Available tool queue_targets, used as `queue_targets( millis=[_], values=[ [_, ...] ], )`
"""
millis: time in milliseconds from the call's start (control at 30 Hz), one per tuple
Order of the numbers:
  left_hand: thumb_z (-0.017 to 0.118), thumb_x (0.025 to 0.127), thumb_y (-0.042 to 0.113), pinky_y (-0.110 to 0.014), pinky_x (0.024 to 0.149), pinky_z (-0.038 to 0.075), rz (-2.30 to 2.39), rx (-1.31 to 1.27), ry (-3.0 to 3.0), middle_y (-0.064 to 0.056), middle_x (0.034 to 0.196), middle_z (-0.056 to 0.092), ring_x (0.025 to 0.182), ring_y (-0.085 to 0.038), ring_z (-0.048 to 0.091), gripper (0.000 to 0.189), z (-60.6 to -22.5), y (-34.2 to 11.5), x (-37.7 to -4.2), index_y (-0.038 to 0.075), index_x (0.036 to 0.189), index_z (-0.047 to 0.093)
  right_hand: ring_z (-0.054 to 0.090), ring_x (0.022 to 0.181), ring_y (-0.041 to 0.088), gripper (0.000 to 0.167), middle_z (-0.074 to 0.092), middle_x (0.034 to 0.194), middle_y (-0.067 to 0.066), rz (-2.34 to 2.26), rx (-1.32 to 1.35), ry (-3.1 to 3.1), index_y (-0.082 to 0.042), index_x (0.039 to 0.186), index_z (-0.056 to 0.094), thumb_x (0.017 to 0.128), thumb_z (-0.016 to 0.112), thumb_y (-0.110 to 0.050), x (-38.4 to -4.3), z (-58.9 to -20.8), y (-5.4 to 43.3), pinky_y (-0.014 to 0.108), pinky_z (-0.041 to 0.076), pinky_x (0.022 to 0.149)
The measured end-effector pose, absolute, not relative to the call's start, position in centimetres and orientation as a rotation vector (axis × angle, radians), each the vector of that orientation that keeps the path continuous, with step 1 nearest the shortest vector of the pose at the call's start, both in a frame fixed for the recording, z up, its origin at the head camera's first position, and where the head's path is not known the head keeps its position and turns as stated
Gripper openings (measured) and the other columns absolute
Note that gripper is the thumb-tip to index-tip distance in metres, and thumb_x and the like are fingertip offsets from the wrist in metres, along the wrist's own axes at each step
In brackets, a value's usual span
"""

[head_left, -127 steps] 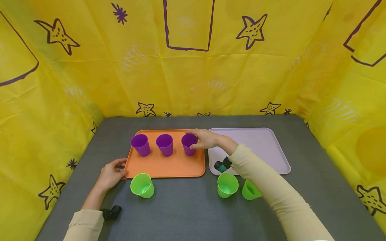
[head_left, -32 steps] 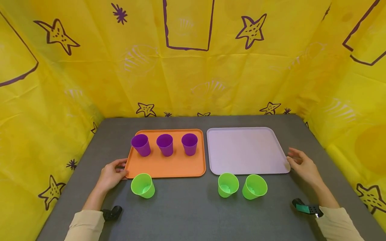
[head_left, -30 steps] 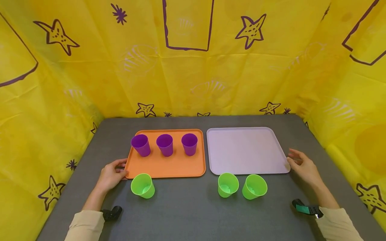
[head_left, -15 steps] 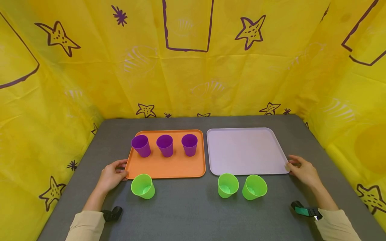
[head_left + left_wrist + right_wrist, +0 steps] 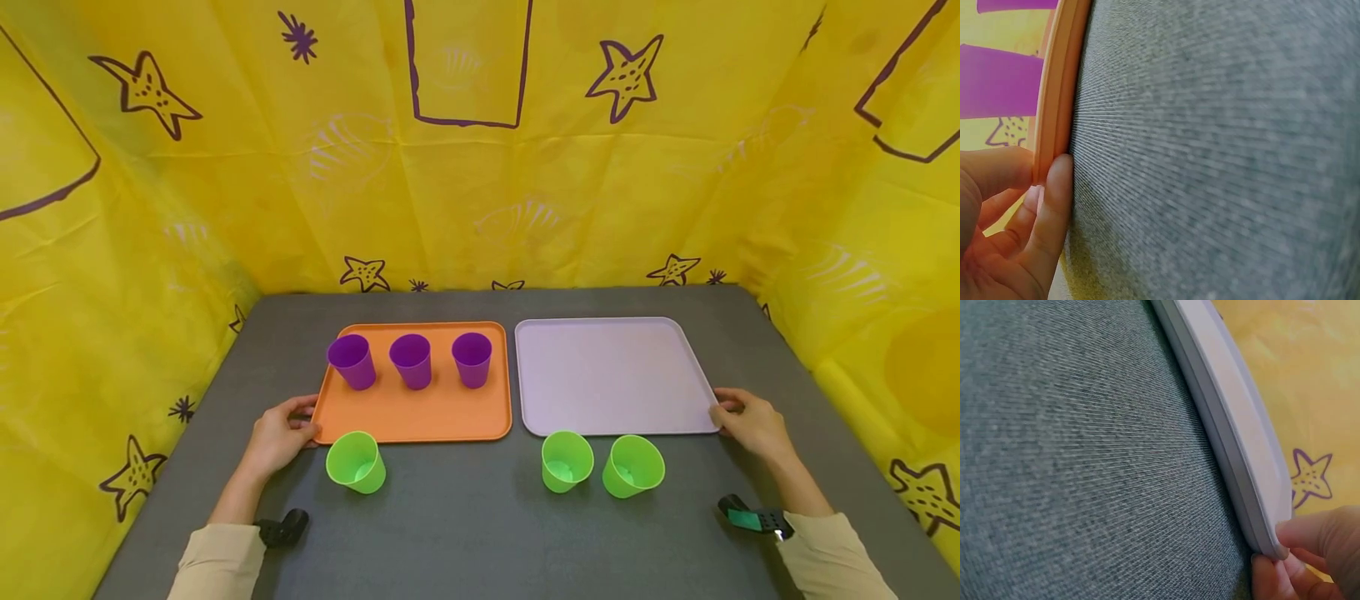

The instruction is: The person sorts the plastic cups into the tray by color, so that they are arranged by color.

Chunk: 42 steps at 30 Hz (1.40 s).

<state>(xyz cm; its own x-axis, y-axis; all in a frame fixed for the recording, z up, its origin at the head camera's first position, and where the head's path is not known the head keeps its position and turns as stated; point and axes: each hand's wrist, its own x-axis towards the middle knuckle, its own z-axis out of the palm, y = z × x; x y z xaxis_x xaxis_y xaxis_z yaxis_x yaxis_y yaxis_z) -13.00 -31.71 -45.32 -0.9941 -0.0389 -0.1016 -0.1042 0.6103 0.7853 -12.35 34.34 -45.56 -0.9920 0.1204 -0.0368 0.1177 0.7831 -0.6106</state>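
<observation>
My left hand [image 5: 276, 435] pinches the left end of the orange tray [image 5: 420, 421] near its front corner. In the left wrist view the thumb lies over the rim, with a finger low against its outer side. Three purple cups stand upright along the tray's back half: a left cup [image 5: 352, 364], a middle cup [image 5: 412, 363] and a right cup [image 5: 472, 362]. My right hand [image 5: 753, 427] grips the front right corner of the pale lilac tray [image 5: 615, 375]. Its thumb is on the rim and its fingertips below, as the right wrist view shows. Nothing stands on this tray.
One green cup [image 5: 356, 463] stands on the dark grey table [image 5: 465, 533] just before the orange tray. Two more, a green cup [image 5: 567, 462] and another green cup [image 5: 633, 467], stand before the lilac tray. A yellow patterned cloth [image 5: 465, 183] encloses the back and sides.
My right hand has left the right purple cup and moved to the lilac tray's front right corner, its fingers now closed there. The left hand, cups and trays stay nearly in place.
</observation>
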Motion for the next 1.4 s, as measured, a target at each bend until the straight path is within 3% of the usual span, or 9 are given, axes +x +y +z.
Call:
queue_targets(
  millis=[333,600,767,867,1067,1267,1400],
  values=[
    [0.061,0.085,0.006,-0.026,0.059,0.056,1.31,-0.13,2.805,-0.029,0.109,0.058,0.078,-0.021,0.066,0.045,-44.1,-31.5,-12.4,-0.01,0.125,0.048,0.059,0.055,0.009,0.04,0.065,0.088,0.02,0.965,-0.181,-2.964,0.008,0.117,0.054,0.086,0.053,-0.017,-12.4,-45.5,34.4,0.02,0.047,0.052],
    [0.061,0.088,0.015,-0.02,0.059,0.054,1.303,-0.12,2.937,-0.025,0.108,0.062,0.071,0.002,0.062,0.042,-43.5,-32.0,-11.5,-0.006,0.123,0.052,0.058,0.054,0.008,0.038,0.065,0.087,0.021,0.985,-0.183,-2.939,0.008,0.116,0.054,0.085,0.054,-0.015,-12.4,-45.5,34.2,0.02,0.047,0.051],
    [0.062,0.088,0.017,-0.009,0.063,0.048,1.272,-0.067,3.07,-0.019,0.104,0.066,0.076,0.019,0.05,0.037,-42.7,-31.8,-10.9,0.0,0.12,0.057,0.059,0.055,0.007,0.038,0.065,0.088,0.022,1.018,-0.184,-2.92,0.009,0.116,0.054,0.085,0.055,-0.014,-12.4,-45.5,34.2,0.019,0.049,0.051],
    [0.062,0.088,0.022,-0.003,0.068,0.043,1.283,-0.038,3.104,-0.016,0.105,0.066,0.08,0.022,0.048,0.036,-41.9,-31.3,-10.7,0.003,0.119,0.058,0.059,0.055,0.007,0.038,0.065,0.088,0.022,1.024,-0.186,-2.918,0.009,0.116,0.054,0.085,0.055,-0.014,-12.4,-45.5,34.2,0.019,0.049,0.051],
    [0.062,0.088,0.024,-0.001,0.075,0.042,1.383,0.03,3.07,-0.017,0.11,0.064,0.088,0.017,0.051,0.037,-40.7,-30.1,-10.2,0.006,0.12,0.057,0.059,0.054,0.008,0.038,0.065,0.087,0.022,1.006,-0.181,-2.919,0.009,0.115,0.054,0.085,0.054,-0.014,-12.4,-45.5,34.2,0.02,0.048,0.051],
    [0.064,0.086,0.016,-0.007,0.076,0.047,1.516,0.166,3.023,-0.009,0.112,0.062,0.092,0.007,0.056,0.036,-40.1,-28.7,-9.2,0.006,0.121,0.058,0.058,0.054,0.009,0.038,0.065,0.084,0.019,1.022,-0.204,-2.907,0.008,0.115,0.055,0.083,0.054,-0.013,-12.3,-45.4,34.2,0.019,0.048,0.05],
    [0.065,0.085,0.01,-0.012,0.077,0.049,1.566,0.332,2.955,-0.013,0.116,0.06,0.095,0.003,0.058,0.037,-40.1,-27.9,-8.6,0.006,0.121,0.057,0.059,0.054,0.008,0.038,0.065,0.087,0.022,1.02,-0.189,-2.921,0.008,0.116,0.054,0.085,0.054,-0.014,-12.4,-45.4,34.2,0.02,0.049,0.051]
  ],
)
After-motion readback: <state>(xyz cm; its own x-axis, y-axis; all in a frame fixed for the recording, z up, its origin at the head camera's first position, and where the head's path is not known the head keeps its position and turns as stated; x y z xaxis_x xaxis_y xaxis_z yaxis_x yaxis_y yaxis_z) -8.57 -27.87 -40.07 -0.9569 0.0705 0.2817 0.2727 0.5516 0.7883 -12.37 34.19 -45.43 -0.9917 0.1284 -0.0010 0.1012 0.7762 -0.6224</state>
